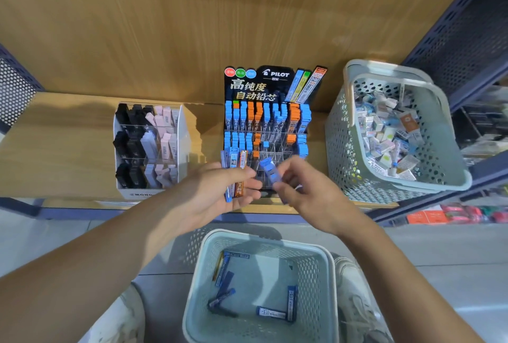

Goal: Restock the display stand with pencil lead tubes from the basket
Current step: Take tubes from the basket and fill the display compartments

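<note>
The black display stand (268, 87) stands on the wooden shelf, its clear slots holding blue-capped and orange-capped lead tubes; several front slots are bare. My left hand (220, 194) grips a small bunch of lead tubes (235, 175), blue and orange ones, just in front of the stand's left side. Beside it, my right hand (305, 188) pinches a single blue lead tube (270, 170) tilted over the stand's front row. Below, the pale green basket (327, 265) on the floor contains several loose blue lead tubes (275, 313).
A clear eraser display (149, 147) with black, grey and pink erasers stands left of the stand. A second perforated basket (346, 150) full of assorted erasers sits at the right. Dark metal shelving (467, 40) rises at the right edge.
</note>
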